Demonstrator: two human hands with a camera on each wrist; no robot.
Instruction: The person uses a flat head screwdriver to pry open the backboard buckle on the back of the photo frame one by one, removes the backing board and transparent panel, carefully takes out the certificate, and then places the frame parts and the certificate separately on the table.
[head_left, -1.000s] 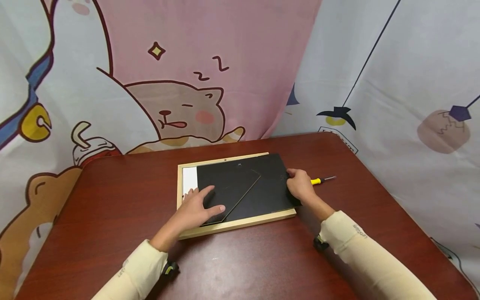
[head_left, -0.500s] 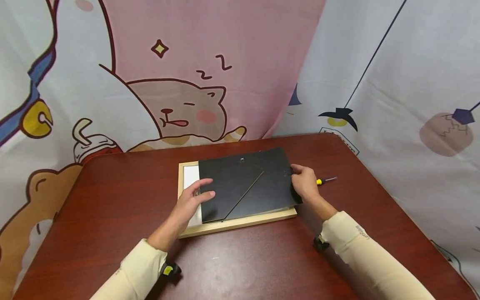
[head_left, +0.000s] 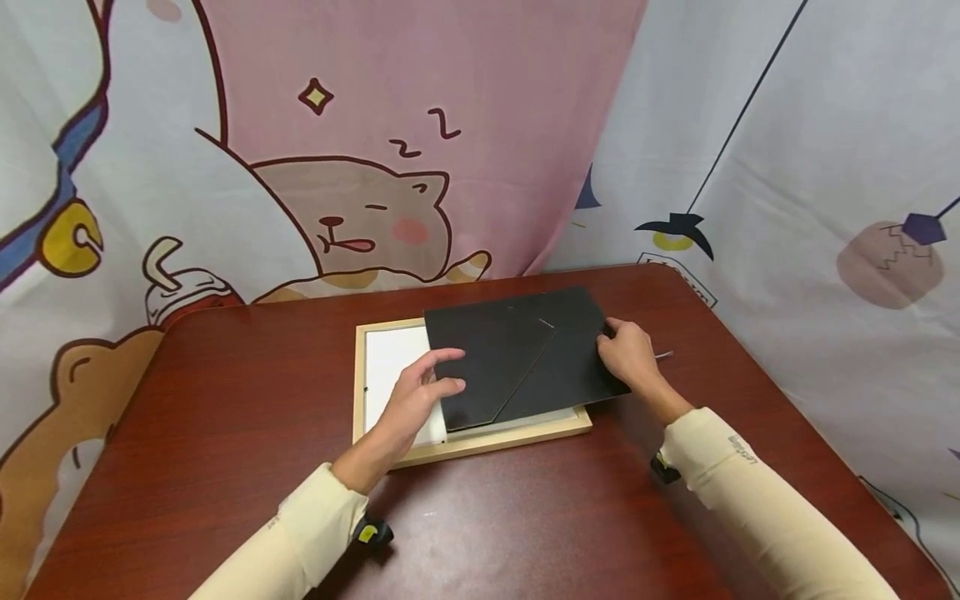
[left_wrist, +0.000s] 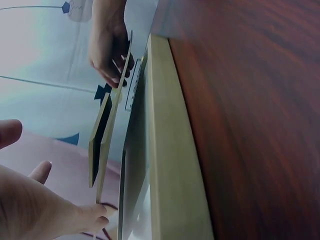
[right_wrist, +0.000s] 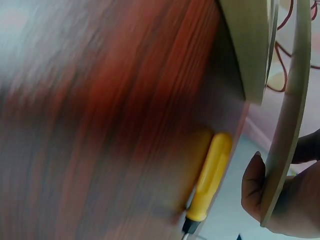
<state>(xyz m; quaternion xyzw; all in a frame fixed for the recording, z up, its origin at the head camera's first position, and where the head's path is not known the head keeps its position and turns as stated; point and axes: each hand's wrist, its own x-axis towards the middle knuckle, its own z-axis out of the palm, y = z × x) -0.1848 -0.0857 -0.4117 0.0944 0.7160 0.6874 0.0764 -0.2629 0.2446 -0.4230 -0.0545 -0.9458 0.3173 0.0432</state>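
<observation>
A black backing board [head_left: 517,362] with an easel flap is raised off a light wooden picture frame [head_left: 495,435] and sticks out past its right side. My right hand [head_left: 628,353] pinches the board's right edge, thumb on one face and fingers on the other in the right wrist view. At the board's left edge is my left hand [head_left: 412,396], its thumb and index finger spread. In the left wrist view a fingertip [left_wrist: 100,210] seems to touch the board's lower edge. White backing [head_left: 390,367] shows inside the frame on the left.
A yellow-handled screwdriver [right_wrist: 212,175] lies on the reddish-brown table [head_left: 480,517], right of the frame; in the head view the right hand hides its handle. A printed cloth [head_left: 525,167] hangs behind the table.
The backing board has lifted and shifted right, uncovering more white inside the frame. Both hands have moved right with it, the left hand coming off the frame's left part.
</observation>
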